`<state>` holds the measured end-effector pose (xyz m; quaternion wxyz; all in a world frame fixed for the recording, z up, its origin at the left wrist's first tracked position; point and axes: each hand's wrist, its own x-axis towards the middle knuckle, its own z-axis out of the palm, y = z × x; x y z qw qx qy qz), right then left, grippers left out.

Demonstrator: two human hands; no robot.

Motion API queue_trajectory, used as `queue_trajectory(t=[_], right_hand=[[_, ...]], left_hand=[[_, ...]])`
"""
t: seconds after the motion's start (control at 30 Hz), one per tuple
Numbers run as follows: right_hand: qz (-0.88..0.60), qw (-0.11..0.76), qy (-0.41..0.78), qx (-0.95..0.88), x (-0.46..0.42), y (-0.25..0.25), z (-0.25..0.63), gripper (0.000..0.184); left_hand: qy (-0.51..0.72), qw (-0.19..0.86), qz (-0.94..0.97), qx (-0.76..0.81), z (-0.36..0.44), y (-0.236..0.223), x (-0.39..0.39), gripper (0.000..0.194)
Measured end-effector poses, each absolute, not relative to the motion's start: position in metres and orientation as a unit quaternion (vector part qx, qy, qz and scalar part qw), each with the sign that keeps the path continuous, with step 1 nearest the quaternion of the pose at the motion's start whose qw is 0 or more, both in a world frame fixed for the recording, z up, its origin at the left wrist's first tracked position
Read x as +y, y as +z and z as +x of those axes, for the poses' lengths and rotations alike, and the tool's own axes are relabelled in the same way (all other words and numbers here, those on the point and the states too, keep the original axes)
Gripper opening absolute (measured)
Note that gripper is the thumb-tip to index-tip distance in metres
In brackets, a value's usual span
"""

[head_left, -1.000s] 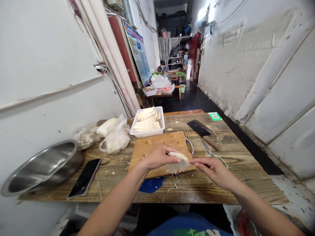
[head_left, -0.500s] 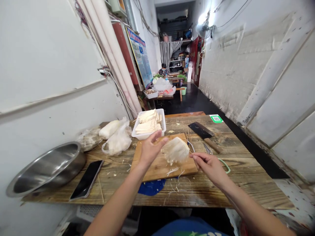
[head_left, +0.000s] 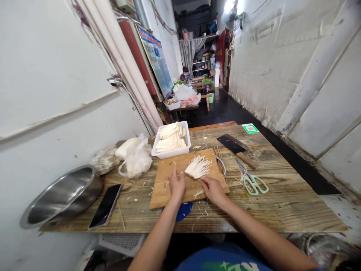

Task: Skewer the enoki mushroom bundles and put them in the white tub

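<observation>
A fanned bundle of white enoki mushrooms (head_left: 198, 166) lies on the wooden cutting board (head_left: 163, 192). My left hand (head_left: 177, 184) rests on the board just left of the bundle's base, fingers stretched forward and holding nothing. My right hand (head_left: 213, 189) is just below the bundle, fingers pinched on what looks like a thin bamboo skewer that points toward the bundle's base. Loose mushroom strands lie round both hands.
A white tray of skewered mushrooms (head_left: 170, 143), plastic bags (head_left: 134, 160), a steel bowl (head_left: 63, 195) and a phone (head_left: 105, 205) lie to the left. A cleaver (head_left: 236, 146), green-handled scissors (head_left: 251, 178) and loose skewers (head_left: 218, 154) lie to the right. Another person sits far down the corridor.
The mushroom bundle was lifted in my left hand and now lies fanned on the board. Both hands have come down to its near end; my left hand has let go.
</observation>
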<state>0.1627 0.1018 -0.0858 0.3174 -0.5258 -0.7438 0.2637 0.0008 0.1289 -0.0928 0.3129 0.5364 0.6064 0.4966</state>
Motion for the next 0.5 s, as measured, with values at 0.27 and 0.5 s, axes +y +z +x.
queue_trajectory(t=[0.27, 0.5], right_hand=[[-0.528, 0.163, 0.151, -0.82, 0.09, -0.069, 0.175, 0.027], [-0.49, 0.095, 0.079, -0.863, 0.093, -0.078, 0.184, 0.024]], left_hand=[[0.202, -0.013, 0.831, 0.517, 0.001, -0.107, 0.09, 0.051], [0.156, -0.007, 0.861, 0.484, 0.0, -0.115, 0.092, 0.056]])
